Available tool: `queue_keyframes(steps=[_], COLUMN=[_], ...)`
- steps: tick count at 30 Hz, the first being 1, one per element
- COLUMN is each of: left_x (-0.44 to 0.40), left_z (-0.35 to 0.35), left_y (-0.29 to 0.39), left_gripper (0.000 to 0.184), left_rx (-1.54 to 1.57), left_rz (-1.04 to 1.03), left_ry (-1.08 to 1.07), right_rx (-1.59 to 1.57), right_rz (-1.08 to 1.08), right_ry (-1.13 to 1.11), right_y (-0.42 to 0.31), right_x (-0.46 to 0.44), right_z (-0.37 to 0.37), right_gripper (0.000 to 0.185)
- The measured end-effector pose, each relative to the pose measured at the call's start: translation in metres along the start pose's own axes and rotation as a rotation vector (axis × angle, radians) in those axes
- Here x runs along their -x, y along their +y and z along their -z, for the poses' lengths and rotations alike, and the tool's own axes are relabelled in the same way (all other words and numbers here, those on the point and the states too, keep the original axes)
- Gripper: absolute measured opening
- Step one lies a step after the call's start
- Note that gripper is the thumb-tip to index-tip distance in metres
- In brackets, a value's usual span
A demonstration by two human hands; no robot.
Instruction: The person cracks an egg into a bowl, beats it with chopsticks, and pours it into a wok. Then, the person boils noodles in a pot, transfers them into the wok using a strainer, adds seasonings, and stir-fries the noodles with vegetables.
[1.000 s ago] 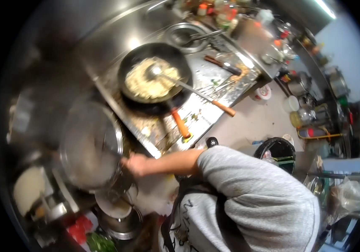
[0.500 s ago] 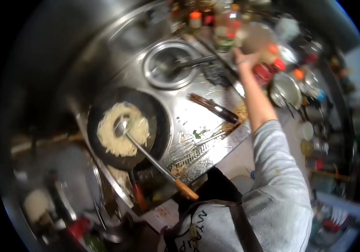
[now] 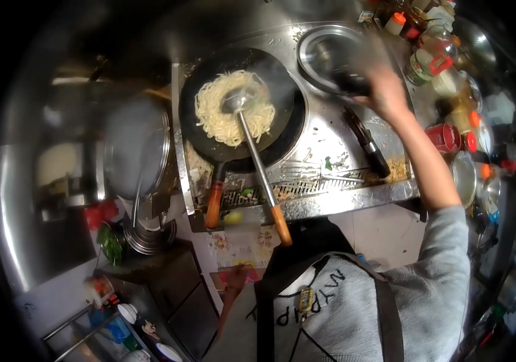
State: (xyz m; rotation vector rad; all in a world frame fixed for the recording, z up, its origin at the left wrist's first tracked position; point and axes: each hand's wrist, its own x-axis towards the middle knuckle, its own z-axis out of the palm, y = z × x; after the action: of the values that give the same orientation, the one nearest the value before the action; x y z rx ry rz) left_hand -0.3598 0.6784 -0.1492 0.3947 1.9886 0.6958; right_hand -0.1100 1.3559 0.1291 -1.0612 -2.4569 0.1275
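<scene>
Two hands, grips untellable: right hand [image 3: 386, 89] blurred near steel vessel [image 3: 304, 57]; left hand [image 3: 238, 276] low. Left of right hand: noodles [image 3: 217, 119] already in wok [image 3: 286, 90], ladle [image 3: 258, 161] atop, undished.

In the pan [image 3: 234, 61], noodles [image 3: 214, 116] are laid under the ladle [image 3: 257, 158]; a pot [image 3: 128, 142] is situated at left, bottles [image 3: 419, 65] at the right.

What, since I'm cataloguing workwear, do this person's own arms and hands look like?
On the right, a light-grey sleeve ends near the elbow, leaving the forearm bare, with no watch visible. The right hand and left hand appear ungloved; blur hides finer detail.
</scene>
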Motion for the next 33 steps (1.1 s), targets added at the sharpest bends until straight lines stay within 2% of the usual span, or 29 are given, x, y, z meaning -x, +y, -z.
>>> queue_keyframes(steps=[1, 3, 6, 10, 14, 16, 17, 18, 19, 22, 24, 25, 28, 29, 30, 32, 33], left_x=[0.0, 0.003, 0.008, 0.015, 0.045, 0.064, 0.072, 0.077, 0.08, 0.075, 0.059, 0.046, 0.007, -0.002, -0.002, 0.022, 0.019], left_z=[-0.006, -0.016, -0.02, -0.02, -0.01, -0.004, -0.002, 0.0, 0.001, -0.003, -0.006, -0.012, -0.027, -0.036, -0.047, -0.074, -0.081], left_y=[0.023, 0.044, 0.029, -0.059, -0.121, -0.136, -0.14, -0.141, -0.137, -0.118, -0.097, -0.08, -0.031, -0.011, 0.031, 0.157, 0.173], left_gripper=[0.032, 0.032, 0.033, 0.035, 0.033, 0.032, 0.032, 0.031, 0.031, 0.03, 0.029, 0.029, 0.027, 0.027, 0.027, 0.027, 0.028], left_rx=[-0.123, -0.058, 0.317, 0.332, 0.319, 0.313, 0.308, 0.305, 0.307, 0.32, 0.372, 0.419, 0.76, 0.752, 0.67, 0.343, 0.287], left_rz=[-0.025, -0.012, 0.072, 0.078, 0.223, 0.287, 0.31, 0.325, 0.339, 0.328, 0.268, 0.223, 0.076, 0.05, 0.041, 0.02, -0.011], left_ry=[0.045, 0.053, 0.012, 0.082, 0.108, 0.117, 0.121, 0.126, 0.13, 0.125, 0.102, 0.076, -0.072, -0.081, -0.052, 0.029, 0.027], right_rx=[0.068, 0.236, 0.36, 0.489, 0.483, 0.454, 0.351, 0.216, 0.057, -0.495, -0.851, -0.905, -0.944, -0.985, -0.841, -0.689, -0.648], right_rz=[0.038, 0.127, 0.181, 0.16, 0.154, 0.084, -0.008, -0.042, -0.129, -0.291, -0.369, -0.364, -0.411, -0.45, -0.49, -0.527, -0.546], right_ry=[-0.046, -0.163, -0.29, -0.296, -0.282, -0.323, -0.379, -0.355, -0.36, -0.263, -0.177, -0.094, 0.173, 0.254, 0.331, 0.497, 0.591], right_y=[-0.019, -0.046, -0.083, -0.111, -0.113, -0.105, -0.102, -0.089, -0.082, -0.056, -0.031, -0.023, 0.03, 0.045, 0.072, 0.132, 0.167], right_x=[-0.005, -0.018, -0.03, -0.039, -0.036, -0.032, -0.03, -0.025, -0.021, -0.003, 0.011, 0.018, 0.037, 0.041, 0.044, 0.048, 0.049], right_z=[-0.013, -0.045, -0.064, -0.066, -0.063, -0.061, -0.053, -0.052, -0.048, -0.03, -0.022, -0.006, 0.014, 0.021, 0.022, 0.013, 0.004], right_gripper=[0.046, 0.03, 0.022, 0.022, 0.023, 0.025, 0.035, 0.054, 0.061, 0.071, 0.065, 0.061, 0.057, 0.053, 0.048, 0.052, 0.053])
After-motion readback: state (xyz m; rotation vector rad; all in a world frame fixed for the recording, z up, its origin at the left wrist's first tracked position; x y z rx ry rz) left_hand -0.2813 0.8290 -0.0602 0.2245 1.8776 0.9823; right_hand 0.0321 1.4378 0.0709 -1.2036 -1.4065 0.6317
